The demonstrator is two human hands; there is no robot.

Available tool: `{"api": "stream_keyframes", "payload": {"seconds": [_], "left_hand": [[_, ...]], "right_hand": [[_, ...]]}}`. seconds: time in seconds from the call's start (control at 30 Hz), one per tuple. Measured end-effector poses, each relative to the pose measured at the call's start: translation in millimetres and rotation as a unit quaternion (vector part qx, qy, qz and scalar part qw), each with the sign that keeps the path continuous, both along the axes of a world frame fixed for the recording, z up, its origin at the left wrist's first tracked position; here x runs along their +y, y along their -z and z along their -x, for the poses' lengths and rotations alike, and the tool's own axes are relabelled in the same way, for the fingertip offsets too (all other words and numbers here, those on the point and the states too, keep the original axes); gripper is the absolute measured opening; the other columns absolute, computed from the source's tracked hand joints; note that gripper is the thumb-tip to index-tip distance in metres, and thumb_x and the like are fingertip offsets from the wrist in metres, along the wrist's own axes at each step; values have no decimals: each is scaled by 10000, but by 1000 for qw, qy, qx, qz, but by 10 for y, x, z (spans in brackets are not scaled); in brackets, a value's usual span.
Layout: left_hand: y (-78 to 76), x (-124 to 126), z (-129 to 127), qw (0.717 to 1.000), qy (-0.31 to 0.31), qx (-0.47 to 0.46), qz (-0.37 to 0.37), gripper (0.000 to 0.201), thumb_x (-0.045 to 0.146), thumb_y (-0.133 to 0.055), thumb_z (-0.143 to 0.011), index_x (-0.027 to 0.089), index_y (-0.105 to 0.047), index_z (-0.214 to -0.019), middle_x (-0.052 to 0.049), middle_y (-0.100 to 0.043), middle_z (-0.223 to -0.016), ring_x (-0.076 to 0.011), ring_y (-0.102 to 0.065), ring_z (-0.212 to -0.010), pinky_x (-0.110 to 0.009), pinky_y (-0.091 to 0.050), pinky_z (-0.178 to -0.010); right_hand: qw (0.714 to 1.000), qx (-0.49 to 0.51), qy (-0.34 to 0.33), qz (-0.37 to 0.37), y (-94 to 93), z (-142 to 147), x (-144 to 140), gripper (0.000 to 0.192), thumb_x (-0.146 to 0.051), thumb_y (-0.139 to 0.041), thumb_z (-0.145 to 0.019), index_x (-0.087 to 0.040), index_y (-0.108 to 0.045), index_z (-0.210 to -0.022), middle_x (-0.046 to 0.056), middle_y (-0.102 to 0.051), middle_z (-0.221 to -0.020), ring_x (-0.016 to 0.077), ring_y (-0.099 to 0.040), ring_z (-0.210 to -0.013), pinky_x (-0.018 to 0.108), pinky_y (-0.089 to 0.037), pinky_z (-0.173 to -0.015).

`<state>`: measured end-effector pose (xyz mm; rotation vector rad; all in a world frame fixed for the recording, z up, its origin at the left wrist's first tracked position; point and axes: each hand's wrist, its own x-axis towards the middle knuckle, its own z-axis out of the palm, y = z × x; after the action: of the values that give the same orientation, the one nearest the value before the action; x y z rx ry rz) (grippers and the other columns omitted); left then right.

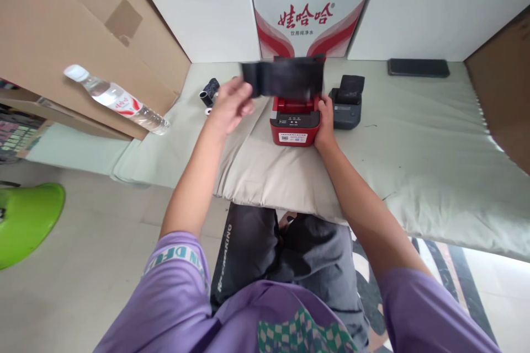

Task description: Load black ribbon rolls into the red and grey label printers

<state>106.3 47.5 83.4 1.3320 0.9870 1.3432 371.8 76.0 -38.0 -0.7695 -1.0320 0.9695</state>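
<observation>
Your left hand [232, 103] is raised above the padded surface, fingers pinched on the left end of a blurred black strip [284, 78] that stretches rightward over the small red box-shaped printer [295, 121], whose dark lid stands open behind it. Your right hand [326, 121] is pressed against the printer's right side, fingers curled around its edge, bracing it. The printer sits on a beige cushion [265, 176] laid over a pale green quilted mat [414, 138], with a smaller dark grey printer [346, 105] just beside it on the right and a short black roll core [209, 92] near your left hand. The risk here looks like this: the cushion is soft, so if you pull the strip sideways harder than your right hand holds, the printer could tip or slide toward the grey one. The strip hangs loose and could twist or crease if your pinch slips. Both forearms reach forward from your purple sleeves, the left lifted and angled inward, the right low and straight. A clear plastic water bottle [116, 99] leans tilted against the brown cardboard box [62, 33] at left, well apart from your hands.
</observation>
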Motion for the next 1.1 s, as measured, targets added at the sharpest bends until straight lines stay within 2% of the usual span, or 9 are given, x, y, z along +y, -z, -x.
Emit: {"api": "stream_keyframes", "payload": {"seconds": [0.07, 0.13, 0.3, 0.57, 0.87, 0.93, 0.97, 1.03, 1.1], "left_hand": [[-17, 52, -172, 993, 51, 104, -1, 361, 400, -948, -856, 232, -696, -1053, 10, -740, -908, -114, -676, -714, -255, -547, -677], [-24, 117, -332, 978, 69, 198, -13, 371, 304, -957, -822, 217, -696, -1071, -5, -783, -933, -171, -757, -874, -317, -607, -837], [-76, 339, -557, 928, 92, 356, -60, 335, 201, -947, -757, 204, -733, -1015, -56, -833, -1038, -265, -791, -1101, -436, -599, -1057], [-169, 501, -740, 865, 121, 479, -90, 325, 192, -890, -769, 219, -813, -1084, -68, -856, -1149, -281, -790, -1191, -404, -590, -1066], [-292, 470, -859, 790, 124, 596, -71, 203, 157, -789, -807, 205, -887, -978, -89, -861, -982, -286, -779, -1024, -395, -570, -994], [-300, 460, -867, 793, 123, 592, -71, 134, 195, -799, -845, 203, -884, -948, -82, -847, -936, -281, -770, -996, -396, -562, -987], [-295, 441, -858, 804, 119, 577, -74, 106, 252, -792, -891, 201, -878, -926, -77, -837, -905, -275, -765, -981, -394, -559, -985], [-265, 367, -809, 843, 112, 521, -76, 279, 408, -715, -1009, 196, -865, -905, -66, -818, -872, -260, -758, -977, -383, -558, -988], [-211, 252, -725, 882, 119, 450, -79, 429, 519, -611, -1077, 196, -864, -952, -64, -825, -938, -250, -758, -1020, -374, -562, -1004]], "right_hand": [[1000, 4, 5, 3, -1, 4, 5, 651, -839, -728, -846, -337, -673, -1258, 32, -705, -1367, 289, -662, -1369, 524, -508, -1282], [1000, 10, 7, 5, -1, 8, 9, 651, -832, -740, -838, -334, -682, -1254, 32, -709, -1377, 288, -664, -1369, 527, -495, -1298], [1000, 19, 1, 6, 13, 16, 22, 630, -835, -745, -839, -356, -687, -1243, 10, -713, -1384, 278, -670, -1389, 521, -476, -1325], [1000, 14, 7, 2, 21, 12, 30, 696, -887, -758, -798, -348, -687, -1232, 23, -719, -1371, 298, -658, -1412, 547, -463, -1342], [1000, 11, 4, 8, 28, 15, 48, 731, -896, -753, -781, -342, -668, -1249, 33, -713, -1372, 305, -674, -1382, 546, -496, -1305], [1000, 11, 4, 9, 27, 16, 52, 728, -891, -752, -781, -339, -669, -1248, 35, -711, -1375, 304, -673, -1384, 543, -497, -1302], [1000, 11, 3, 9, 24, 17, 50, 725, -888, -750, -783, -337, -668, -1246, 37, -711, -1377, 304, -673, -1384, 541, -497, -1301], [1000, 12, 0, 9, 16, 20, 40, 720, -881, -748, -791, -332, -667, -1250, 42, -713, -1383, 303, -672, -1385, 538, -495, -1303], [1000, 14, 4, 11, 9, 26, 29, 714, -874, -752, -792, -327, -673, -1245, 43, -720, -1375, 300, -673, -1379, 537, -491, -1309]]}}
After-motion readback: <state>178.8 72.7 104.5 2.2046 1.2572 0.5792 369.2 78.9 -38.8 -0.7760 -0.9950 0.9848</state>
